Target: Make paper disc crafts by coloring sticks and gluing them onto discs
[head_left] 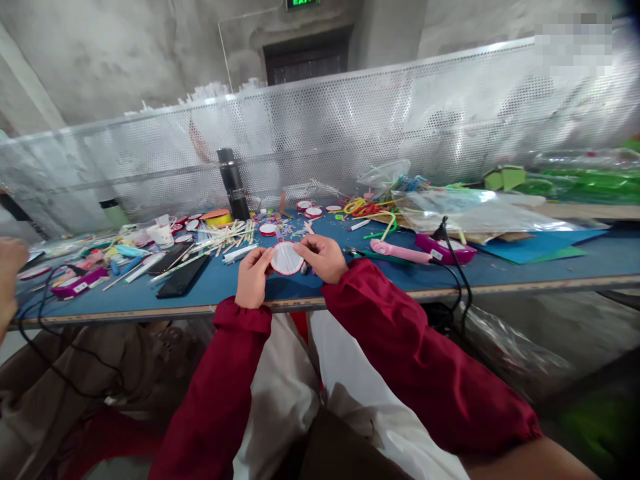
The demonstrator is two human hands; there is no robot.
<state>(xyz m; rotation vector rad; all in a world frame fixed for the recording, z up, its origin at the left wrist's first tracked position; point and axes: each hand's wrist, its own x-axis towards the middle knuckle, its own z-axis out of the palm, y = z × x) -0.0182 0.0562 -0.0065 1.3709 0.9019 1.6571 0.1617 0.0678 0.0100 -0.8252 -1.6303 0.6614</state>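
Observation:
Between my two hands, just above the table's front edge, is a round white disc with a red rim (287,259), its white face turned up toward me. My left hand (252,275) pinches its left edge with thumb and fingers. At the upper right edge, my right hand (325,257) grips it the same way; the fingertips underneath are hidden. Behind the disc lies a similar small red-rimmed round piece (268,229). To the right rests a pink glue gun (400,252) with a black cord.
A black phone (184,275) and a heap of wooden sticks (227,237) lie left. A black bottle (233,183) stands before the perforated metal screen (320,133). At right are a purple box (445,249), pipe cleaners (367,207) and plastic bags. Another person's hand (9,277) shows far left.

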